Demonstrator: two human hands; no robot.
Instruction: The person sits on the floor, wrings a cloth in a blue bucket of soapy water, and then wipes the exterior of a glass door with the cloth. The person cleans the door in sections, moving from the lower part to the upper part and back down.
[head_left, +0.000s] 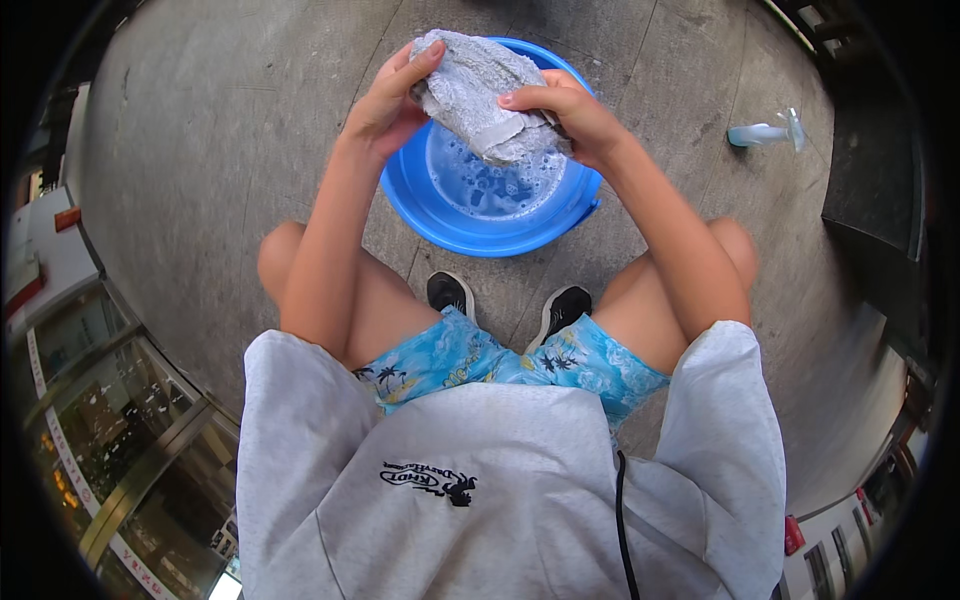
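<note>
A folded grey terry cloth (480, 90) is held up between my two hands, over the far part of a blue plastic bucket (480, 238). My left hand (394, 94) grips its left edge, thumb on top and the other fingers mostly hidden behind. On the right side my right hand (574, 112) pinches the cloth with the thumb laid across its face. A pale smooth strip shows on the cloth near that thumb. Below it, soapy water (495, 184) with foam and bubbles lies in the bucket.
A spray bottle (761, 135) with bluish liquid lies on its side on the grey paved floor (202, 150), right of the bucket. Dark block-like furniture (870, 165) stands at the far right. Glass doors (112, 420) line the left. My shoes (566, 309) are just before the bucket.
</note>
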